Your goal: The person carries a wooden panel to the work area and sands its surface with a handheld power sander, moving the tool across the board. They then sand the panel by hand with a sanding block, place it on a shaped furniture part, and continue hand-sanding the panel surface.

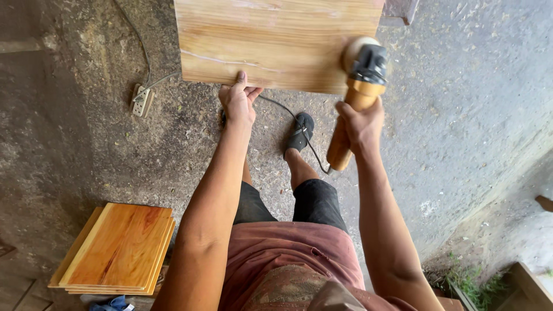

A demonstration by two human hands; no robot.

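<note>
The left hand (238,103) holds the near edge of the wood board (276,40). The right hand (362,124) has a tight grip on the sander (357,86), at the board's right corner. Sanding is under way; next, slide it along gently.

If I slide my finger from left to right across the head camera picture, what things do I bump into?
Stack of wooden boards → white power strip → left hand gripping the edge of the big wooden panel → black shoe → right hand holding the orange sander → grass patch.
</note>
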